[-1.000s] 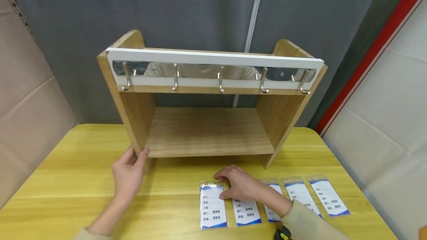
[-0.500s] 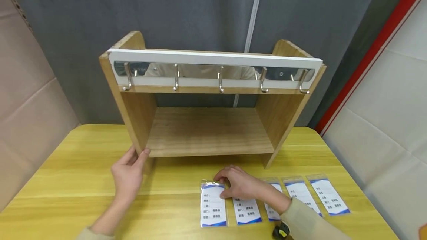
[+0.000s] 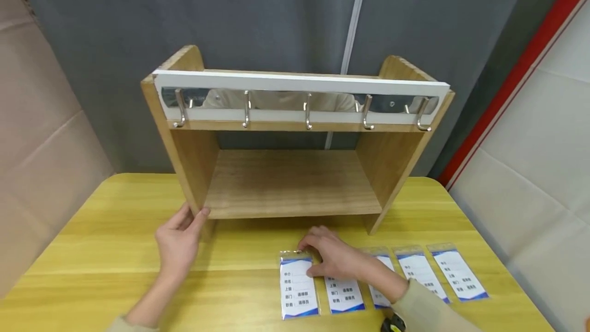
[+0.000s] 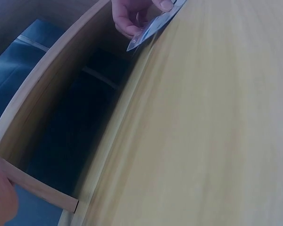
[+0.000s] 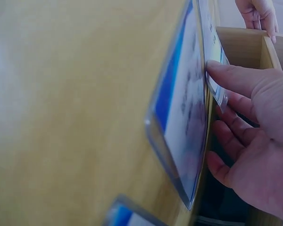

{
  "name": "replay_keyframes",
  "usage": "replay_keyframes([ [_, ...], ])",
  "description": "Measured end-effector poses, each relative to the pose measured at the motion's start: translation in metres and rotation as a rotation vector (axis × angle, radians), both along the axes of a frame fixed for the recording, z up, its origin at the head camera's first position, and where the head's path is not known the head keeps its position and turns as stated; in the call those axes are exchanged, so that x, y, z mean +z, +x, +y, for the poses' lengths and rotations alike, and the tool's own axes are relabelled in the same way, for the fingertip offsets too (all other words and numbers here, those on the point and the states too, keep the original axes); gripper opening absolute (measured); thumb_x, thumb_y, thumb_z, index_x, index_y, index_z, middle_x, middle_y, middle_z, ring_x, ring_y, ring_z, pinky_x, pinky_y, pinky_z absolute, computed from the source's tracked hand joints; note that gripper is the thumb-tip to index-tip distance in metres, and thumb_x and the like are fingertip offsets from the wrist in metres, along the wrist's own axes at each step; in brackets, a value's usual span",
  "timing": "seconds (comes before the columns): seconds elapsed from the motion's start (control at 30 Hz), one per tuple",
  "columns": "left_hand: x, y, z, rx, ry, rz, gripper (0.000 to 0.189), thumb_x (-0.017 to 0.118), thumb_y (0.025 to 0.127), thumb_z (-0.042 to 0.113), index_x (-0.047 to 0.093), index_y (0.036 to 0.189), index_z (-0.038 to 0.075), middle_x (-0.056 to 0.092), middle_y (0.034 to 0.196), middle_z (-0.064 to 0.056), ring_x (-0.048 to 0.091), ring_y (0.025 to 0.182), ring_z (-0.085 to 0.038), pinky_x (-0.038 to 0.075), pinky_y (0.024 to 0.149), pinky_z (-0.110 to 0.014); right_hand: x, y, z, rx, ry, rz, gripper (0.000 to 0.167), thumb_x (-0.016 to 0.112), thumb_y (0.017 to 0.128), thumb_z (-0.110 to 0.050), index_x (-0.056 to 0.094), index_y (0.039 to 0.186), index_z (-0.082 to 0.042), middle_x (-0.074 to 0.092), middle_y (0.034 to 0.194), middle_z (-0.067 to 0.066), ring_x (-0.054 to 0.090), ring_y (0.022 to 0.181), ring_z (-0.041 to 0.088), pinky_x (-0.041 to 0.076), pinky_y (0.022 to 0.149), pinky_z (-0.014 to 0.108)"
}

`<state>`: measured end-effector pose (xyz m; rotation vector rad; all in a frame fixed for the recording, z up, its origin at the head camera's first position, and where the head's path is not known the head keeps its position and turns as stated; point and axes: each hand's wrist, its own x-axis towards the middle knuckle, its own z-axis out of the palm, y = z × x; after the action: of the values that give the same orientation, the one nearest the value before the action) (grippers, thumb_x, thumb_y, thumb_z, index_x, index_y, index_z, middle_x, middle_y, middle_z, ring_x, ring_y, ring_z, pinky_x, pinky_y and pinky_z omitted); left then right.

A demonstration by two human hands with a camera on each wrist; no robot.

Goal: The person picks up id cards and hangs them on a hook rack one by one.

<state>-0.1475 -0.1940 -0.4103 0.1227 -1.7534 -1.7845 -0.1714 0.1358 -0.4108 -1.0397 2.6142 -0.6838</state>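
My left hand (image 3: 180, 245) grips the lower front edge of a wooden shelf's left side panel (image 3: 184, 168), thumb on the inner side. Low over the table, my right hand (image 3: 338, 255) pinches the upper right part of the leftmost name badge (image 3: 298, 291). Its thumb lies on the clear sleeve of that badge (image 5: 212, 77), and fingers curl at the top edge. Seen from the left wrist, the badge (image 4: 155, 26) lies flat or nearly so under the fingers. A second badge (image 3: 343, 296) sits just right of it, its top hidden by the hand.
More badges, such as the rightmost one (image 3: 461, 275), lie in a row to the right, one partly under the forearm. Across the shelf's top front runs a white board (image 3: 276, 82) with several metal hooks (image 3: 308, 111). A grey partition (image 3: 276, 14) stands behind the yellow table (image 3: 239, 296).
The head view has shifted slightly. Both hands keep their places at the shelf panel and the leftmost badge.
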Motion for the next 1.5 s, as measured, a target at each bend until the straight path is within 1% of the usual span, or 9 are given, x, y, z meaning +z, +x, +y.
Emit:
replay_keyframes([
  [0.1,-0.001,0.000,0.001,-0.007,0.003,0.003,0.039,0.071,0.092,-0.009,0.062,0.130,-0.008,0.062,0.121,-0.027,0.070,0.097,0.000,0.058,0.086,-0.021,-0.001,0.004,0.001,-0.006,0.000,0.023,0.041,0.084,0.087,-0.021,0.067,0.125,-0.015,0.063,0.121,-0.009,0.051,0.128,0.024,0.038,0.118,0.055],
  [0.2,-0.001,0.000,0.002,-0.006,0.007,0.002,0.039,0.071,0.092,-0.008,0.062,0.129,-0.009,0.062,0.121,-0.028,0.070,0.097,0.001,0.058,0.085,-0.020,-0.002,0.006,0.002,-0.012,-0.012,0.035,0.040,0.083,0.088,-0.021,0.066,0.124,-0.015,0.063,0.120,-0.010,0.052,0.129,0.023,0.033,0.121,0.058],
  [0.3,0.000,0.000,0.002,-0.006,0.005,-0.005,0.039,0.071,0.092,-0.007,0.062,0.130,-0.008,0.062,0.121,-0.029,0.069,0.097,0.002,0.058,0.085,-0.019,-0.004,0.007,0.003,-0.015,-0.039,0.036,0.039,0.082,0.089,-0.020,0.065,0.124,-0.016,0.062,0.116,-0.012,0.055,0.119,0.015,0.039,0.117,0.054],
  [0.37,0.000,0.000,0.002,-0.006,-0.002,-0.009,0.039,0.071,0.092,-0.007,0.063,0.130,-0.008,0.062,0.121,-0.028,0.069,0.097,0.002,0.058,0.085,-0.019,-0.005,0.008,0.004,-0.015,-0.065,0.032,0.037,0.080,0.090,-0.018,0.065,0.125,-0.017,0.061,0.114,-0.012,0.056,0.112,0.011,0.046,0.112,0.047],
  [0.47,0.000,0.001,0.002,-0.002,-0.014,-0.013,0.038,0.072,0.092,-0.007,0.064,0.129,-0.007,0.063,0.119,-0.027,0.070,0.096,0.002,0.058,0.084,-0.019,-0.007,0.009,0.006,-0.017,-0.113,0.020,0.035,0.078,0.092,-0.016,0.065,0.125,-0.017,0.060,0.112,-0.014,0.055,0.103,0.006,0.054,0.099,0.034],
  [0.53,0.000,0.001,0.001,0.000,-0.023,-0.015,0.038,0.072,0.092,-0.007,0.064,0.129,-0.006,0.064,0.119,-0.026,0.070,0.096,0.002,0.058,0.084,-0.019,-0.007,0.010,0.006,-0.023,-0.157,0.003,0.033,0.076,0.094,-0.013,0.066,0.125,-0.017,0.060,0.110,-0.013,0.056,0.099,0.006,0.056,0.088,0.027],
  [0.67,0.000,0.001,0.000,0.003,-0.029,-0.014,0.038,0.072,0.092,-0.006,0.064,0.129,-0.006,0.064,0.120,-0.026,0.069,0.096,0.003,0.058,0.084,-0.018,-0.005,0.012,0.006,-0.039,-0.243,-0.045,0.031,0.074,0.095,-0.008,0.066,0.124,-0.015,0.058,0.104,-0.011,0.056,0.093,0.008,0.057,0.079,0.023],
  [1.07,0.001,0.001,0.000,0.014,-0.029,-0.023,0.039,0.072,0.092,-0.006,0.063,0.130,-0.006,0.063,0.122,-0.026,0.069,0.096,0.004,0.058,0.084,-0.019,0.002,0.018,0.005,-0.056,-0.423,-0.098,0.035,0.072,0.092,0.004,0.066,0.124,-0.010,0.062,0.110,0.005,0.061,0.103,0.015,0.062,0.087,0.023],
  [1.5,0.001,0.001,0.000,0.016,-0.026,-0.032,0.040,0.073,0.092,-0.005,0.063,0.131,-0.005,0.062,0.124,-0.024,0.068,0.098,0.005,0.058,0.085,-0.018,0.005,0.019,0.006,0.012,-0.584,-0.048,0.032,0.068,0.094,0.005,0.068,0.123,-0.009,0.065,0.106,0.002,0.063,0.099,0.022,0.064,0.083,0.028],
])
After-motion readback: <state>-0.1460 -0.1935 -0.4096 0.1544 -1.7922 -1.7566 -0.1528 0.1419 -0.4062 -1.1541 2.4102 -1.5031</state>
